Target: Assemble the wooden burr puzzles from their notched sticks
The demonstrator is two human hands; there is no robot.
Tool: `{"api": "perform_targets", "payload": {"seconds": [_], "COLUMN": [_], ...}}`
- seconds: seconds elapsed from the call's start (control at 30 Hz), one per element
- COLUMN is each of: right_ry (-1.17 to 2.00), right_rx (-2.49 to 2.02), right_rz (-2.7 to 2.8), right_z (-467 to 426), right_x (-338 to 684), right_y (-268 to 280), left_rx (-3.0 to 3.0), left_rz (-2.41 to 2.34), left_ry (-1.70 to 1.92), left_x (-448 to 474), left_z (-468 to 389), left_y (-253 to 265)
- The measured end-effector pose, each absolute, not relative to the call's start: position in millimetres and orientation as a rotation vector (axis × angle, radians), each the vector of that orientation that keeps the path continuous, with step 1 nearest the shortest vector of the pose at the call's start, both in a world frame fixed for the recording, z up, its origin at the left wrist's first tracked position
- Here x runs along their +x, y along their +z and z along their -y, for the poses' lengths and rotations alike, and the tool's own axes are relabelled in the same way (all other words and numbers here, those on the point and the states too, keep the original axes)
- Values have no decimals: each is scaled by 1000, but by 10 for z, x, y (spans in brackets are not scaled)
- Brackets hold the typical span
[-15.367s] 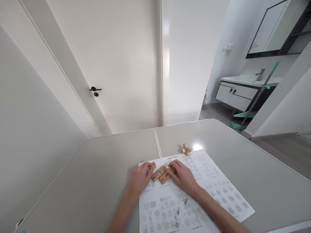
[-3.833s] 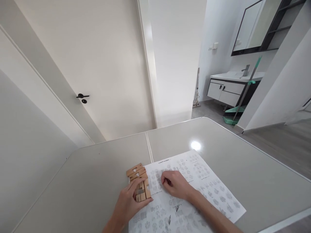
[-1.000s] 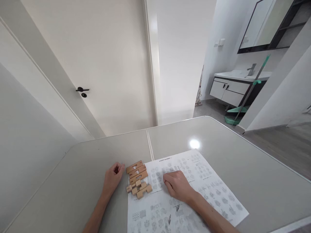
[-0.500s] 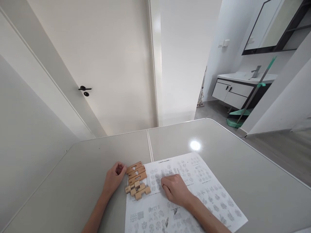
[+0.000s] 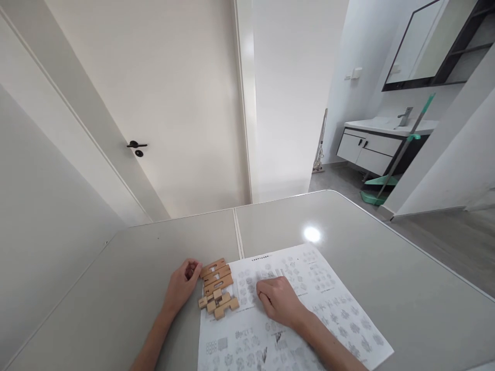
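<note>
My left hand [image 5: 182, 282] rests on the table with its fingers curled in. Its fingertips are beside the left ends of several flat wooden puzzle pieces [image 5: 217, 274], which have slots and dark numbers; whether they touch cannot be told. Just below these lies a cluster of small notched wooden blocks [image 5: 218, 303], on the left edge of a large printed sheet [image 5: 263, 309]. On the middle of that sheet my right hand [image 5: 279, 299] rests as a closed fist, to the right of the wooden pieces, with nothing visible in it.
The sheet lies on a grey table [image 5: 154, 268] with a seam [image 5: 237, 232] down it. Beyond the far edge stands a white door [image 5: 185, 103] with a black handle [image 5: 137, 145]. A sink cabinet [image 5: 365, 147] and a green dustpan [image 5: 373, 197] are at the right.
The view has shifted very slightly. Both hands, the wooden pieces and the sheet keep their places.
</note>
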State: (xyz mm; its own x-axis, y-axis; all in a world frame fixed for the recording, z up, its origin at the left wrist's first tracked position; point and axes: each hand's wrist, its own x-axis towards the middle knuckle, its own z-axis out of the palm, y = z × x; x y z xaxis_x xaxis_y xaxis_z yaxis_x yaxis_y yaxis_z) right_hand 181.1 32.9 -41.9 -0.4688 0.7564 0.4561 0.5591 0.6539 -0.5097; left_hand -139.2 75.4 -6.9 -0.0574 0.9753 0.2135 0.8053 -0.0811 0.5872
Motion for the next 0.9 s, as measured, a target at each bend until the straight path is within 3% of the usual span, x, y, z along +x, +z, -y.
{"api": "perform_targets", "payload": {"seconds": [0.9], "right_ry": [410], "right_rx": [-1031], "right_rz": [2196], "right_z": [-314], "right_x": [1799], "right_y": [-367], "left_rx": [1988], "left_rz": [-1932], "left_ry": [810], "left_x": [-1345], "left_z": [-726], "left_y": [9]}}
